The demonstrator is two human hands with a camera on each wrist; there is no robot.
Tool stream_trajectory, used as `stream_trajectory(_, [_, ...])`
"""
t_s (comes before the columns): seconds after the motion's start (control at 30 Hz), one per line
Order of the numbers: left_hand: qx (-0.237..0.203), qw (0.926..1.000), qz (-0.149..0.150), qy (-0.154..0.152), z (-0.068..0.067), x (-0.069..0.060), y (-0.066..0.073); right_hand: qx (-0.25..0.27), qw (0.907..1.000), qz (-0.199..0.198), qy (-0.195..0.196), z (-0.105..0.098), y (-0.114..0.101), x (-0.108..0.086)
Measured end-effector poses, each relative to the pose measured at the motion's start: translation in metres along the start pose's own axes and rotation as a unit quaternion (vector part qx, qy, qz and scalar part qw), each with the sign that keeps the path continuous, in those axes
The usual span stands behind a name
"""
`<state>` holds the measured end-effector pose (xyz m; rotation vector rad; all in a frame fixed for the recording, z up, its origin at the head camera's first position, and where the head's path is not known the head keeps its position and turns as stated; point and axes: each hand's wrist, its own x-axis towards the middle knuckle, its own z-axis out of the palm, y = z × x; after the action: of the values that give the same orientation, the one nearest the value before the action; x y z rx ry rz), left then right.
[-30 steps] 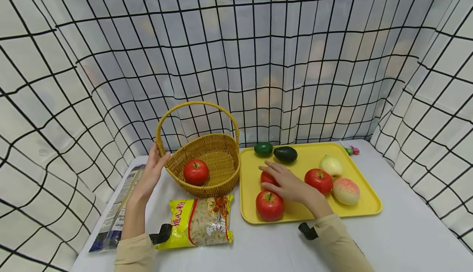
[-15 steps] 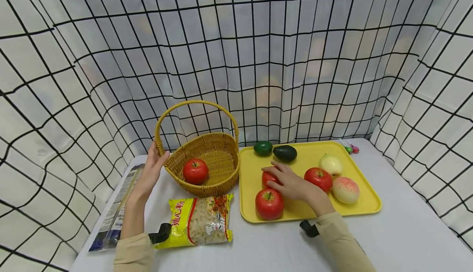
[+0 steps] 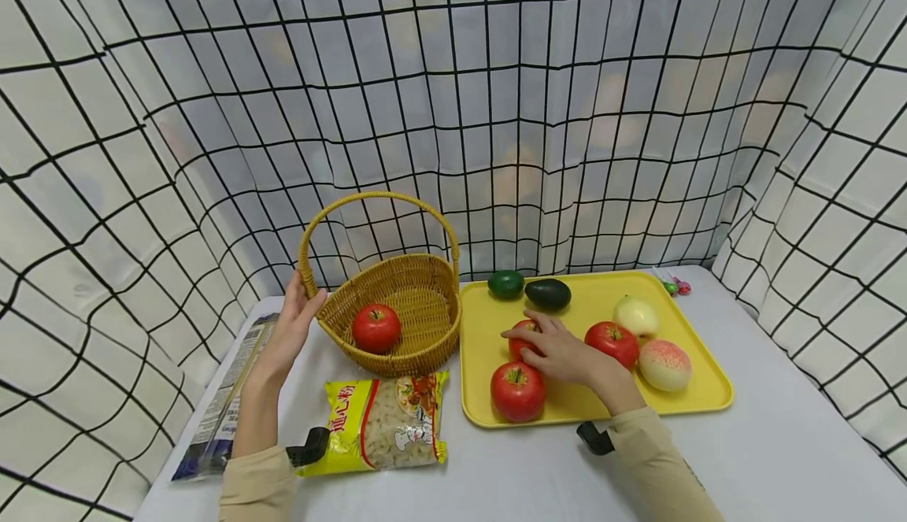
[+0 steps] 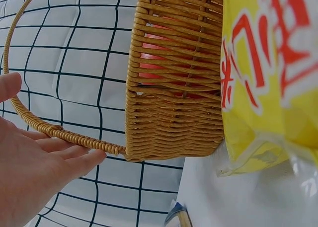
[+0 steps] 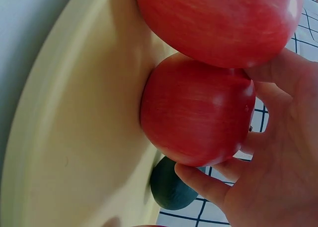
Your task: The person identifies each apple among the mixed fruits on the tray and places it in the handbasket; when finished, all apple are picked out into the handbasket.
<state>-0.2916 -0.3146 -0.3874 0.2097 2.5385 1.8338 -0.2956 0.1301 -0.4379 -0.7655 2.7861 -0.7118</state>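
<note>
By the left edge of a rectangular yellow plastic tray [image 3: 482, 333], the right hand [image 3: 563, 357] grips a round red apple [image 5: 198, 110]; toward the far-left corner of the bench [image 3: 510, 475], the left hand [image 3: 289, 321] holds the golden wicker basket [image 3: 425, 301], presumably steadying it.

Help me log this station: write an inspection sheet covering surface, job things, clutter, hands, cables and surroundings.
Surface: white table.
Job's things: basket with one red apple; yellow tray with more red apples, peach, pale fruit, two dark green fruits.
Clutter: pasta bag before basket; flat packet at left; pink-and-green bits beside tray.
Left hand: thumb and fingers about the basket handle.
Right hand: thumb and fingers round one tray apple.
Cables: nothing seen.
Surroundings: white walls with black grid lines.
</note>
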Motion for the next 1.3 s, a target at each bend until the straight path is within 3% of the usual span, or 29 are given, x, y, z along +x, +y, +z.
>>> stream_trajectory(0.53, [-0.002,1.0000,0.003,0.000,0.000,0.001,0.000,-0.006,0.9999,0.000,0.013,-0.002,0.008,-0.003])
stream_trajectory(1.3, [0.000,1.0000,-0.003,0.004,0.000,0.001,-0.001,-0.007,0.9993,0.026,-0.025,-0.019,0.002,-0.014])
